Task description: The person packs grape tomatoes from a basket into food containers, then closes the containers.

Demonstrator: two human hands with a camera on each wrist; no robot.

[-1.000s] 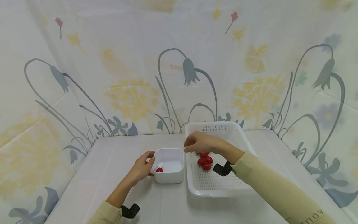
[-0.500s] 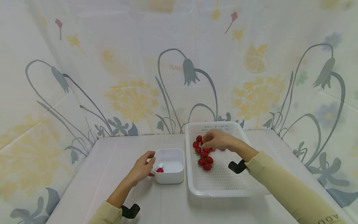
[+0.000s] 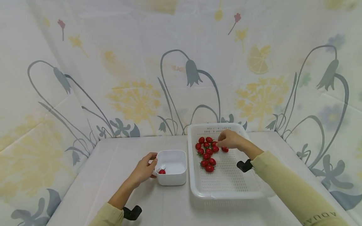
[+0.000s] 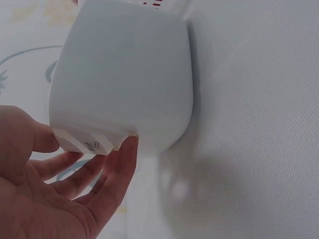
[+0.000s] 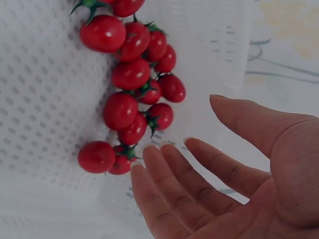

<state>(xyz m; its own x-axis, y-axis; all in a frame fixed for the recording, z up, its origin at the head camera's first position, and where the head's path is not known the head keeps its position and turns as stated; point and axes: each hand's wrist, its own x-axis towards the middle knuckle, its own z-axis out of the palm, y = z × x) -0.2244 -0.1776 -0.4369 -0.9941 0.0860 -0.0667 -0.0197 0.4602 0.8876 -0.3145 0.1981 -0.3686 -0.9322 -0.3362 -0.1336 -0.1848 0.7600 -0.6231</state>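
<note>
one white table (image 3: 116, 153), faintly creased; a pale sheet (image 3: 130, 47) printed with grey and yellow flowers (image 3: 192, 72) behind and at both sides. one white box (image 3: 172, 179) on the table, gripped at its side by your left hand (image 3: 144, 169), one tomato (image 3: 162, 171) inside. one white basket (image 3: 226, 195) just beside; tomatoes (image 3: 209, 168) within, your right hand (image 3: 232, 140) spread near them.

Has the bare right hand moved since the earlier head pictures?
Yes: the bare right hand has moved rightward, from the left rim of the white perforated plastic basket to over its interior.
</note>
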